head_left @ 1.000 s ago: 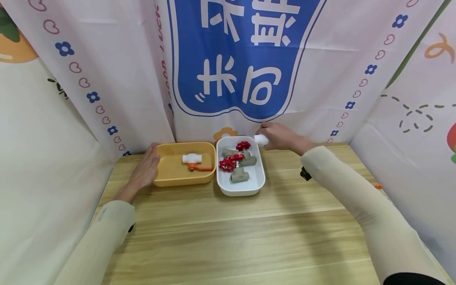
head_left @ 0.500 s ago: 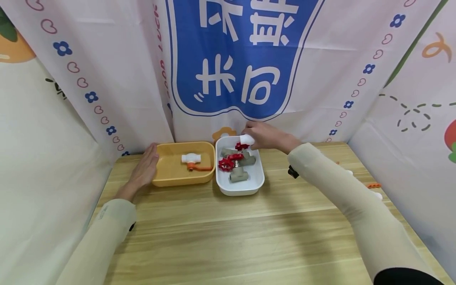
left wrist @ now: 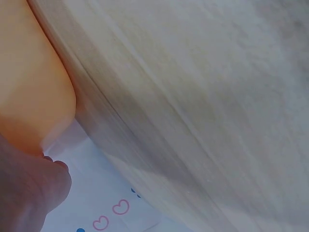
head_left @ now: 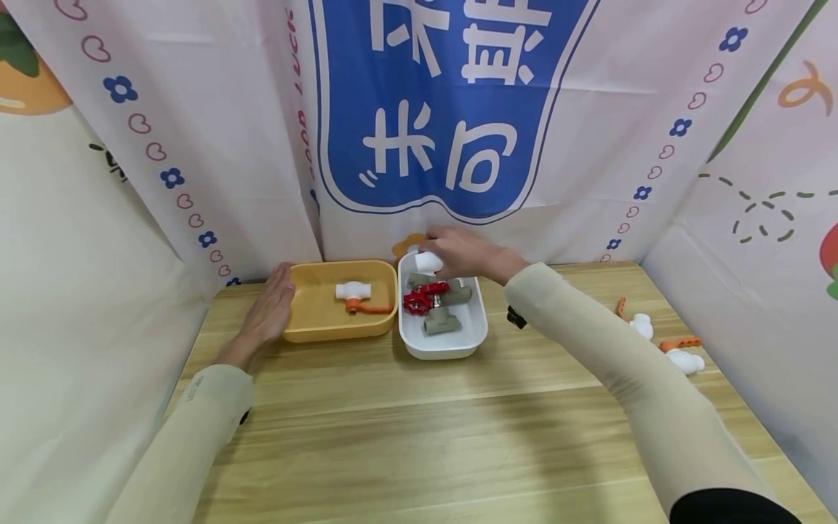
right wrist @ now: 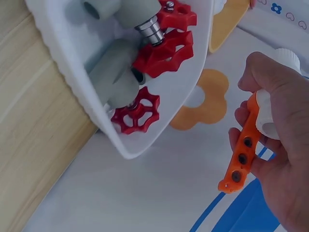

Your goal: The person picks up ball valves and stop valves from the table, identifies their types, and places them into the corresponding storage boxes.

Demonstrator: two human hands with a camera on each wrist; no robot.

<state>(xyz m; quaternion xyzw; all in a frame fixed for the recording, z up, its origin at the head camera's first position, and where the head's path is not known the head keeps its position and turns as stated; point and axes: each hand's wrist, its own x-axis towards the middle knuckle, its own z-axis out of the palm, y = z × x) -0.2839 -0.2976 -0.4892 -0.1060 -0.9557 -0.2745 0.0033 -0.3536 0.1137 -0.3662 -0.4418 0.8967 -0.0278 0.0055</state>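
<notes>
In the right wrist view my right hand [right wrist: 285, 116] grips a white ball valve [right wrist: 266, 113] by its body, its orange lever [right wrist: 244, 152] pointing down from between the fingers. The head view has this right hand [head_left: 468, 253] above the far end of the white bin [head_left: 473, 338]. Grey valves [head_left: 441, 320] with red handwheels [head_left: 417, 302] lie in that bin. To its left, another white ball valve [head_left: 353, 291] with an orange lever lies in the yellow bin [head_left: 308, 335]. My left hand [head_left: 270, 309] rests flat against the yellow bin's left end, fingers straight.
Two more white ball valves with orange levers, one nearer [head_left: 684, 359] and one farther [head_left: 641, 325], lie on the wooden table [head_left: 419, 437] near its right edge. A printed curtain [head_left: 576, 182] hangs right behind the bins.
My right hand has moved left with the ball valve, from beside the white bin's right rim to over its far end. The left hand has stayed at the yellow bin.
</notes>
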